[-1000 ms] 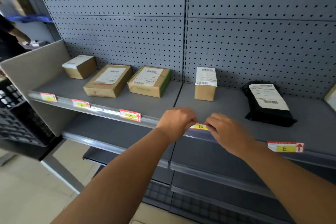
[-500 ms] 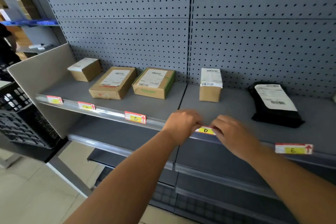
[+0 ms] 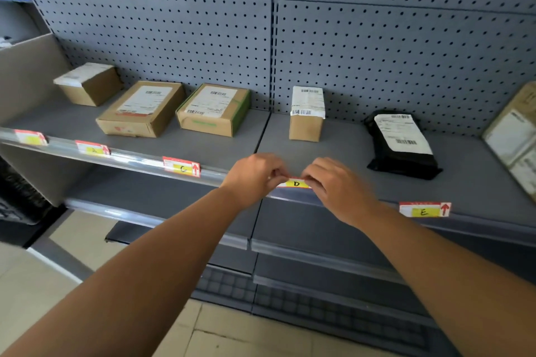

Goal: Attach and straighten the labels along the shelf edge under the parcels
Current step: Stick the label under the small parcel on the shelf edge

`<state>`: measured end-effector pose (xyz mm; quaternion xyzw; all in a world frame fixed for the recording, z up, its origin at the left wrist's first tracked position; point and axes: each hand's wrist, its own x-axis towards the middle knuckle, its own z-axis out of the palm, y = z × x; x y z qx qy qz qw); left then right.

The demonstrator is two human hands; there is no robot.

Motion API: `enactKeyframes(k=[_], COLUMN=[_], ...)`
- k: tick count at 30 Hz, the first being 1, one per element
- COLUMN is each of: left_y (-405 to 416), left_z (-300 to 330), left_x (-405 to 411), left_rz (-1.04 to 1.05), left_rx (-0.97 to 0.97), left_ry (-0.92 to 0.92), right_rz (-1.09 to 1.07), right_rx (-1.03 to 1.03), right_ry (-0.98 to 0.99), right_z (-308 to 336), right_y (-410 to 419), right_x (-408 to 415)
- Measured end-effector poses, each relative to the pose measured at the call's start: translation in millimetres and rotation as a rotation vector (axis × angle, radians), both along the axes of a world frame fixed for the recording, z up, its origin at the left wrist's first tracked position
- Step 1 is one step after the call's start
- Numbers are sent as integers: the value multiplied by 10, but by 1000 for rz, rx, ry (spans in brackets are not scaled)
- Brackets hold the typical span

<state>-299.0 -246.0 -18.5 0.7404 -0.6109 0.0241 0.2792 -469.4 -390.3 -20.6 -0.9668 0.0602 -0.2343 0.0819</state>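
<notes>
Both hands stay at the D label as before; only the view has shifted. Left hand and right hand pinch its ends on the shelf edge, between labels C and E. Beyond, a small upright parcel stands on the shelf.

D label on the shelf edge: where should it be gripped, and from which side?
Best by its two short ends, coming from the front, as now: the left hand pinches the left end and the right hand the right end of the D label. It is a thin flat strip lying along the shelf edge, so end pinches probably allow levelling while the letter stays visible.
</notes>
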Motion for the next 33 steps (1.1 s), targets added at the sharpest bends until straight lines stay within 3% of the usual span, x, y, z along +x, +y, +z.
enactKeyframes(k=[16, 33], left_y=[94, -124], left_z=[10, -20], left_x=[203, -26], left_rz=[-36, -52], left_rx=[53, -23], left_ry=[-59, -124], right_rz=[-20, 11], right_rx=[90, -109], right_ry=[72, -5], right_z=[-35, 52], right_y=[144, -19], right_x=[131, -142])
